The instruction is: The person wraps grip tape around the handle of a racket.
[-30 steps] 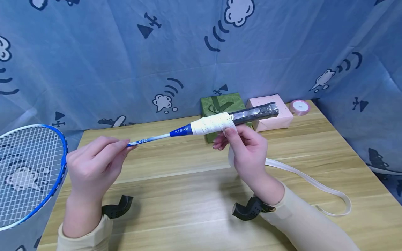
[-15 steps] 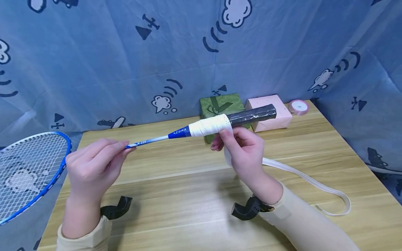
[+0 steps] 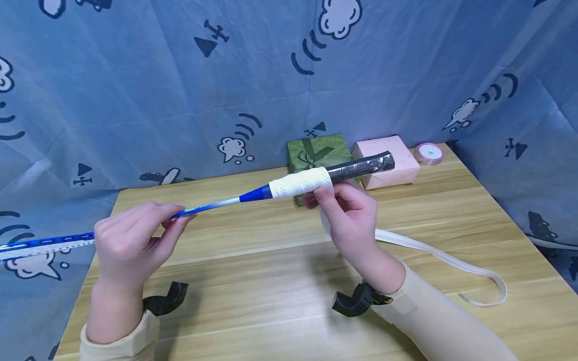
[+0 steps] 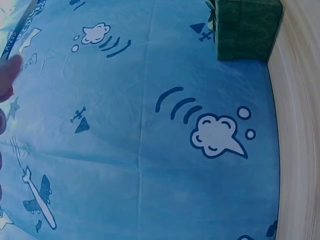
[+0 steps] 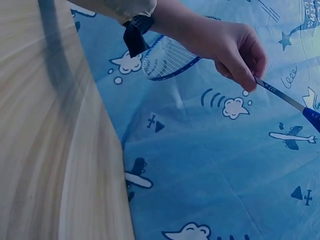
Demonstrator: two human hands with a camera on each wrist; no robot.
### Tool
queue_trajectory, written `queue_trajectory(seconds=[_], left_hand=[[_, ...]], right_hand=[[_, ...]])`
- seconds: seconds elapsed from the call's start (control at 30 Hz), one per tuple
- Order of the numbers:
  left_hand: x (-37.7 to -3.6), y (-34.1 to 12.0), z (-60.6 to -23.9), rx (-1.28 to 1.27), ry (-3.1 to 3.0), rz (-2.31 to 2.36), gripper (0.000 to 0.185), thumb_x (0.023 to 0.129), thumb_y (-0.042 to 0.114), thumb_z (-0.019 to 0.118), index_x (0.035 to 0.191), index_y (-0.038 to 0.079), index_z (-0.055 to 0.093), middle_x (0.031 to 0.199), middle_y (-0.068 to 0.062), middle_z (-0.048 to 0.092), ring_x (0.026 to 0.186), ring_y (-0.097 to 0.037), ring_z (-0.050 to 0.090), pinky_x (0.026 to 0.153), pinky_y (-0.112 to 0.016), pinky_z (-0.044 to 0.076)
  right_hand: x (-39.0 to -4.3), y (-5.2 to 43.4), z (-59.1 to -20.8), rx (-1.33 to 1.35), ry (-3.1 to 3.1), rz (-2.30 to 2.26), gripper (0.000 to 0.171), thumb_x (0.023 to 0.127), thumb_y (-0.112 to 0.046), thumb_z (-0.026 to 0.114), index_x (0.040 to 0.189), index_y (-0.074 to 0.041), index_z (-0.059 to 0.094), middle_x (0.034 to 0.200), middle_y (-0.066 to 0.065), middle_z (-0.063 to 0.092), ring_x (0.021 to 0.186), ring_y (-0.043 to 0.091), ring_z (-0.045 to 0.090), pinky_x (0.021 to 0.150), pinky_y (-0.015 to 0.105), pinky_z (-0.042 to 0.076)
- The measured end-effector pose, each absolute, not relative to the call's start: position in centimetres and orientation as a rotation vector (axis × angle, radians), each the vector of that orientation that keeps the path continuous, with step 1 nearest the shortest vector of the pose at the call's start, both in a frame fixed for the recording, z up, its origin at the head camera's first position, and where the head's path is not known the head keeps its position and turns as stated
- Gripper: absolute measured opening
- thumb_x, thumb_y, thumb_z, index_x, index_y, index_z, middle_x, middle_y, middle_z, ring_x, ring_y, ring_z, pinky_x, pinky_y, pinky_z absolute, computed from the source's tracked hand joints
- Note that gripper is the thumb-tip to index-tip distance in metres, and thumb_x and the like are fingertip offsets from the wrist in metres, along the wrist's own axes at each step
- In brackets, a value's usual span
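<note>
Head view: left hand (image 3: pixel 128 240) pinches the thin blue racket shaft (image 3: pixel 212 205); right hand (image 3: pixel 349 215) grips the perforated white grip tape (image 3: pixel 301 182) mid-frame, above a wood-grain table (image 3: pixel 271 281) with a blue printed cloth backdrop (image 3: pixel 158 90).

The racket (image 3: pixel 253 193) shaft was blue and white, its grip half white tape (image 3: pixel 301 182), half black; beyond the hands sat a green box (image 3: pixel 316 150) and a pink box (image 3: pixel 389 160).
</note>
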State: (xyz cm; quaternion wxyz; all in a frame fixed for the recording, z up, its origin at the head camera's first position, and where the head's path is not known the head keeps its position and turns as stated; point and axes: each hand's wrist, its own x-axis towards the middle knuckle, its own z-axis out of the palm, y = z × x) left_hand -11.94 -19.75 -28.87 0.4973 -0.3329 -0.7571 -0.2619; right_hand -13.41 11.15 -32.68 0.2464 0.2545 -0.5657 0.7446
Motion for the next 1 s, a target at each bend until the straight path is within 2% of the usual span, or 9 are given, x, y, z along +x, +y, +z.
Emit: queue_trajectory(seconds=[0.1, 0.23, 0.33, 0.43, 0.57, 0.67, 1.0], left_hand=[[-11.99, -19.97, -28.98, -0.813, -1.85, -0.624, 0.041, 0.101, 0.032, 0.068, 0.074, 0.001, 0.073, 0.056, -0.003, 0.059, 0.042, -0.011, 0.033, 0.04, -0.025, 0.023], [-12.21, -20.09, -29.13, -0.858, -1.842, -0.651, 0.04, 0.101, 0.03, 0.069, 0.075, 0.0, 0.075, 0.059, -0.006, 0.064, 0.042, -0.012, 0.036, 0.04, -0.025, 0.026], [-12.26, -20.09, -29.16, -0.861, -1.831, -0.662, 0.042, 0.101, 0.031, 0.07, 0.074, -0.001, 0.075, 0.061, -0.009, 0.067, 0.04, -0.015, 0.039, 0.039, -0.025, 0.027], [-12.19, -19.93, -29.18, -0.812, -1.814, -0.645, 0.044, 0.1, 0.033, 0.071, 0.073, -0.001, 0.075, 0.063, -0.011, 0.068, 0.04, -0.02, 0.042, 0.041, -0.029, 0.03], [-12.12, -19.55, -29.3, -0.719, -1.781, -0.631, 0.044, 0.099, 0.034, 0.072, 0.071, 0.0, 0.075, 0.065, -0.012, 0.069, 0.044, -0.029, 0.05, 0.045, -0.037, 0.037], [-12.07, -19.38, -29.34, -0.691, -1.778, -0.643, 0.044, 0.099, 0.033, 0.072, 0.071, -0.001, 0.074, 0.065, -0.012, 0.069, 0.047, -0.03, 0.054, 0.048, -0.038, 0.04], [-12.08, -19.76, -29.17, -0.798, -1.815, -0.667, 0.043, 0.1, 0.031, 0.07, 0.073, -0.002, 0.072, 0.064, -0.012, 0.068, 0.045, -0.017, 0.039, 0.045, -0.026, 0.03]], right_hand=[[-13.36, 11.16, -32.79, 0.656, -1.552, 1.985, 0.034, 0.099, -0.02, 0.072, 0.09, 0.013, 0.072, 0.096, 0.005, 0.071, 0.082, 0.019, 0.073, 0.072, 0.03, 0.062], [-13.31, 11.33, -32.78, 0.569, -1.589, 1.851, 0.04, 0.097, -0.027, 0.075, 0.079, 0.009, 0.073, 0.088, 0.001, 0.074, 0.08, 0.014, 0.068, 0.069, 0.024, 0.056], [-13.32, 11.47, -32.65, 0.551, -1.609, 1.807, 0.031, 0.097, -0.029, 0.075, 0.08, -0.003, 0.079, 0.084, 0.001, 0.076, 0.077, 0.013, 0.065, 0.067, 0.023, 0.051], [-13.35, 11.46, -32.55, 0.56, -1.614, 1.81, 0.026, 0.098, -0.028, 0.074, 0.083, -0.008, 0.081, 0.085, 0.0, 0.077, 0.079, 0.014, 0.066, 0.069, 0.024, 0.052], [-13.38, 11.33, -32.61, 0.578, -1.597, 1.833, 0.024, 0.097, -0.026, 0.075, 0.083, -0.008, 0.081, 0.085, 0.001, 0.077, 0.081, 0.015, 0.07, 0.072, 0.025, 0.055], [-13.4, 11.25, -32.69, 0.573, -1.59, 1.843, 0.025, 0.097, -0.025, 0.075, 0.082, -0.005, 0.081, 0.083, 0.005, 0.077, 0.076, 0.013, 0.069, 0.07, 0.025, 0.056], [-13.43, 11.45, -32.79, 0.578, -1.597, 1.854, 0.023, 0.098, -0.02, 0.074, 0.08, -0.006, 0.079, 0.082, 0.005, 0.075, 0.075, 0.014, 0.072, 0.072, 0.027, 0.06]])
